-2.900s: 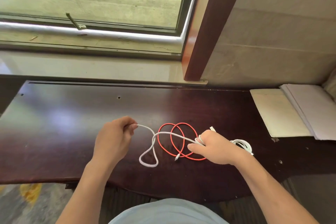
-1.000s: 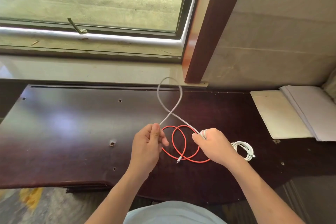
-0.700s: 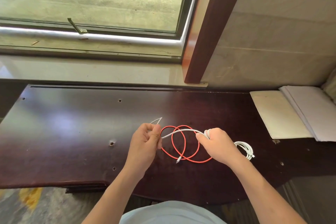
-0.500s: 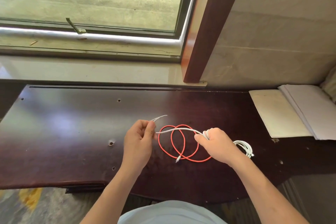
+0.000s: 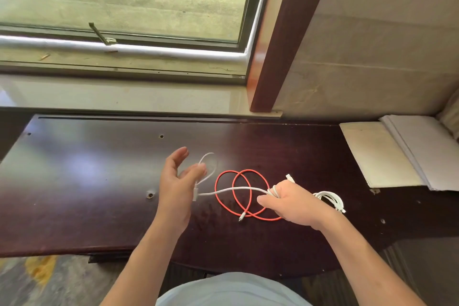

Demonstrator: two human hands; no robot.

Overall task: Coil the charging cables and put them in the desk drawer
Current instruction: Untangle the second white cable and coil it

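Note:
A white charging cable (image 5: 232, 189) stretches between my hands above the dark wooden desk (image 5: 82, 181). My right hand (image 5: 289, 204) is shut on it, with turns of it wound around the fingers and one plug sticking up. My left hand (image 5: 177, 181) is open, fingers spread; a small loop and the other plug of the white cable hang right by its fingers. A red cable (image 5: 242, 194) lies in loose loops on the desk under the white one. A coiled white cable (image 5: 330, 200) lies just right of my right wrist. No drawer is visible.
A cream pad (image 5: 377, 154) and a stack of white paper (image 5: 427, 151) lie at the desk's right end. A window sill (image 5: 124, 94) and a wooden post (image 5: 278, 57) stand behind the desk. Small screw holes dot the desk top.
My left hand pulled the white cable's slack in toward my right hand, then opened its pinch. The cable's free end now hangs loose by its fingers. My right hand has stayed put.

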